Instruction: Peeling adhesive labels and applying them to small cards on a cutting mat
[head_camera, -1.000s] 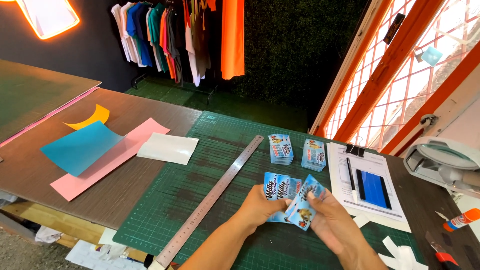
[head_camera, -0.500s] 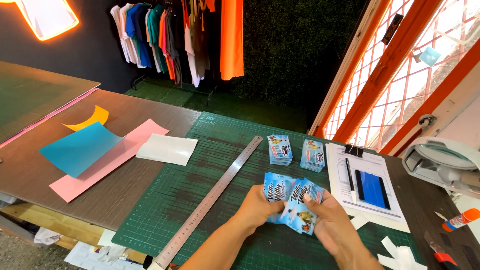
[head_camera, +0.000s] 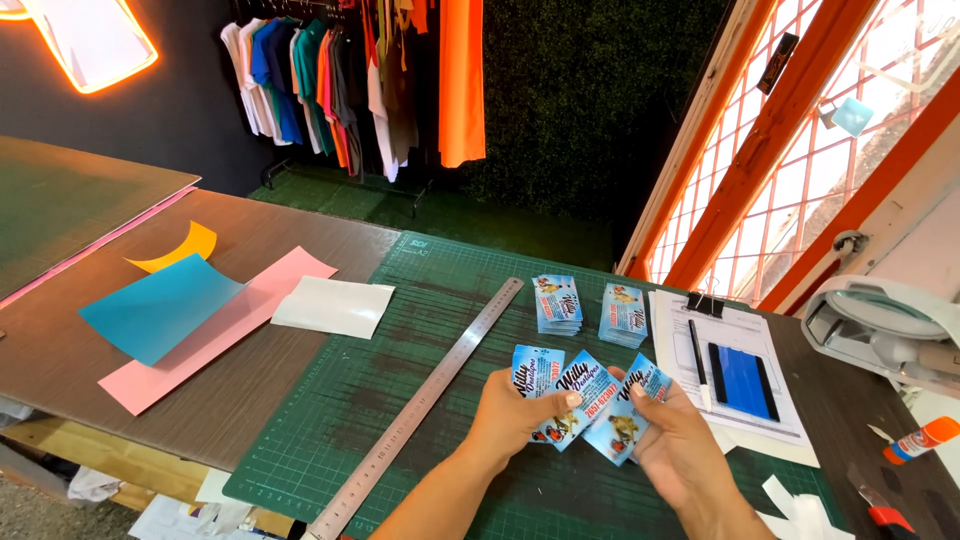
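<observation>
A fan of small blue printed cards is held between both hands above the green cutting mat, near the middle of the scene. The left hand is closed on the left part of the fan, its thumb laid across the face of a card. The right hand is closed on the right part, with its fingertips pressed on the rightmost card. The cards are spread so that their corners overlap, tilted at different angles.

Just beyond the hands, two neat stacks of the same cards lie on the mat: a left stack and a right stack, near each other but apart. A long steel ruler is laid diagonally across the mat, left of the hands. To the right of the hands a clipboard with white paper is seen, with a black pen and a blue squeegee resting on it. A glue stick lies farther right, and a white tape dispenser is set beyond it.

On the brown table to the left, a white sheet, a pink sheet, a blue sheet and a yellow crescent-shaped cutout are laid out. Shirts on a rack hang in the far background.
</observation>
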